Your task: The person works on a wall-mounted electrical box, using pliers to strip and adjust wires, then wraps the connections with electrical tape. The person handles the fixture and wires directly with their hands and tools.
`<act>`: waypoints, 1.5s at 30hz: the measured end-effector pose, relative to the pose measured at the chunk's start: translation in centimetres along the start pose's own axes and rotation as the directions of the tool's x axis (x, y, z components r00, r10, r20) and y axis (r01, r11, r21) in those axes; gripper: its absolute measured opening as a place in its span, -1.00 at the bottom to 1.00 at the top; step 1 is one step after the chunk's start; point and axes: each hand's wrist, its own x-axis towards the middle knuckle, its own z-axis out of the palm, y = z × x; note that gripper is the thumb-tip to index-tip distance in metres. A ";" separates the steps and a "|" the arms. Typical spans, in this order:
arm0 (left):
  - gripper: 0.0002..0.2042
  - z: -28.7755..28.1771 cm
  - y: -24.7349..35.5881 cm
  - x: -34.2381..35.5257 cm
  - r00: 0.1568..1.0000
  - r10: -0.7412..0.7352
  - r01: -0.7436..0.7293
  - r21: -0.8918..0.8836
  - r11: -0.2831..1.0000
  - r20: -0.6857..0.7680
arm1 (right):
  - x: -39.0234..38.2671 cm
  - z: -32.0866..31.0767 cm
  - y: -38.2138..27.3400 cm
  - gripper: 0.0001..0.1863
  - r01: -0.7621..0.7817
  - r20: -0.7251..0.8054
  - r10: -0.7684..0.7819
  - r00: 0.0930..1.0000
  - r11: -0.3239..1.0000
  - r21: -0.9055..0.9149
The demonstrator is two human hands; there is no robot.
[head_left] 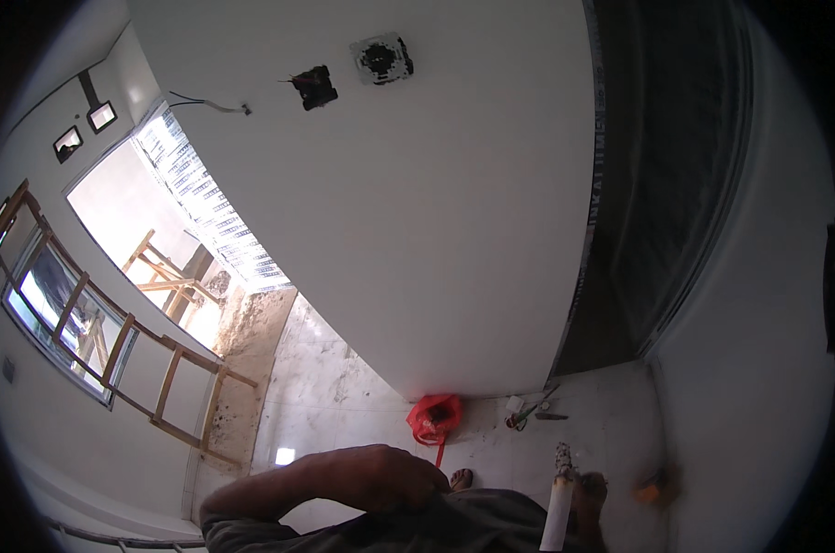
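Orange blurred object (pixel 656 488) beside the right grip (pixel 590 491).

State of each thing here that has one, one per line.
Cigarette: partly burnt, ash clinging to its tip
Red bag: on the floor, crumpled
Dark wall box: uncovered, wires poking out
Pale mounting frame: on the wall, no cover
Cable: end loose
Wooden ladder: propped
Left doorway frame: wrapped in printed film
Orange item: blurred, state unclear
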 end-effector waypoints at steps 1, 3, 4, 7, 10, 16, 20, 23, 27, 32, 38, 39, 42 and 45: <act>-0.75 -0.5 1.1 0.6 0.994 -0.082 0.075 0.091 0.993 0.068 | -0.3 -0.3 2.6 -0.73 0.124 0.007 -0.124 0.992 0.983 -0.138; -0.76 -0.9 2.9 0.7 0.966 -0.232 0.202 0.220 0.954 0.119 | -1.8 1.0 11.4 -0.76 0.220 0.066 -0.210 0.975 0.931 -0.291; -0.75 -1.1 2.9 0.4 0.958 -0.259 0.223 0.244 0.944 0.125 | -2.5 1.1 15.7 -0.77 0.267 0.085 -0.254 0.964 0.887 -0.377; -0.75 -1.7 1.1 2.0 0.920 -0.327 0.223 0.397 0.890 0.217 | -3.1 0.6 10.7 -0.76 -0.024 -0.024 0.017 1.000 0.946 -0.323; -0.76 -1.3 1.3 2.3 0.902 -0.393 0.257 0.510 0.821 0.178 | 0.0 2.3 5.7 -0.76 -0.085 -0.024 0.081 0.996 0.959 -0.271; -0.76 -0.8 0.9 4.4 0.901 -0.387 0.224 0.553 0.803 0.196 | 2.0 3.2 2.9 -0.76 -0.117 -0.016 0.117 0.993 0.966 -0.231; -0.77 -1.1 1.2 5.3 0.903 -0.372 0.213 0.529 0.821 0.213 | 1.9 3.3 3.3 -0.75 -0.139 -0.021 0.137 0.990 0.966 -0.217; -0.78 -1.2 0.9 5.5 0.932 -0.281 0.149 0.466 0.872 0.229 | 2.1 3.1 3.4 -0.75 -0.144 -0.020 0.143 0.990 0.967 -0.212; -0.80 -1.1 0.6 5.9 0.932 -0.257 0.124 0.439 0.890 0.257 | 1.9 3.2 3.3 -0.75 -0.154 -0.021 0.153 0.988 0.968 -0.198; -0.78 -2.9 1.2 6.1 0.970 -0.126 0.057 0.304 0.951 0.210 | 1.6 2.9 3.3 -0.74 -0.161 -0.026 0.159 0.987 0.971 -0.178; -0.75 -3.2 0.7 4.5 0.981 -0.111 0.087 0.149 0.985 0.161 | 1.3 2.9 4.3 -0.74 -0.162 -0.024 0.160 0.987 0.972 -0.168; -0.74 -3.3 0.6 4.4 0.987 -0.080 0.061 0.135 0.989 0.141 | 1.2 2.9 4.3 -0.74 -0.164 -0.026 0.162 0.987 0.974 -0.159; -0.73 -3.5 0.7 4.2 0.996 0.016 -0.024 0.087 0.996 0.086 | 1.0 3.0 4.3 -0.73 -0.171 -0.019 0.170 0.985 0.973 -0.152; -0.72 -4.1 1.4 4.3 0.994 0.080 -0.083 0.044 0.996 0.072 | 1.0 2.8 4.3 -0.73 -0.181 -0.026 0.179 0.984 0.972 -0.150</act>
